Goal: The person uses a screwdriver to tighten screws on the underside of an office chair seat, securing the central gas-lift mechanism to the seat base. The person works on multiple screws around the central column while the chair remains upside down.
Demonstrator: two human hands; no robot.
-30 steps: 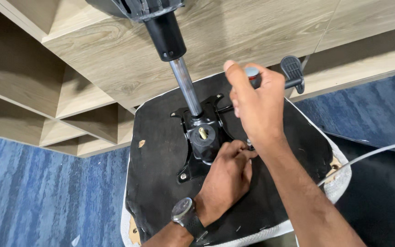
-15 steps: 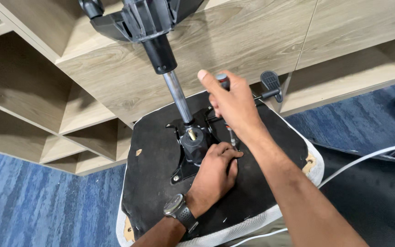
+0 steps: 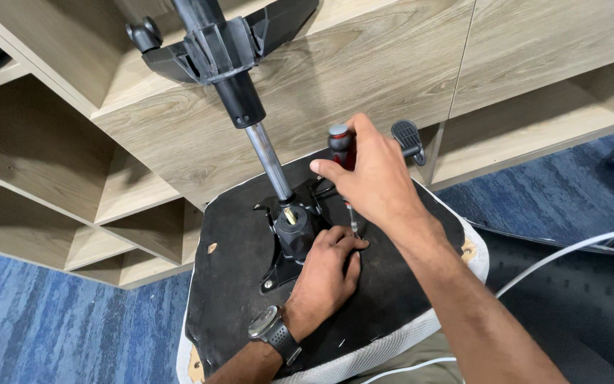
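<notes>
An office chair lies upside down, the black underside of its seat point(image 3: 239, 284) facing me. A black metal mechanism plate point(image 3: 289, 238) is bolted to it, with a chrome gas column point(image 3: 268, 160) rising to the black star base point(image 3: 214, 43). My right hand point(image 3: 374, 181) is shut on the dark red-and-black handle of a screwdriver point(image 3: 340, 146), held upright with its shaft pointing down at the plate's right side. My left hand point(image 3: 325, 274), with a wristwatch point(image 3: 268, 327) on the wrist, rests on the seat and pinches at the screwdriver tip.
Light wooden shelving point(image 3: 364, 64) with open cubbies stands just behind the chair. A black adjustment lever paddle point(image 3: 408, 135) sticks out at the seat's far right. Blue carpet point(image 3: 51, 327) covers the floor. A white cable point(image 3: 570, 245) runs across a dark surface at right.
The view has shifted so the chair sits lower and more to the left. My right hand has changed its grip, showing more of the screwdriver handle. My left hand stays at the tip.
</notes>
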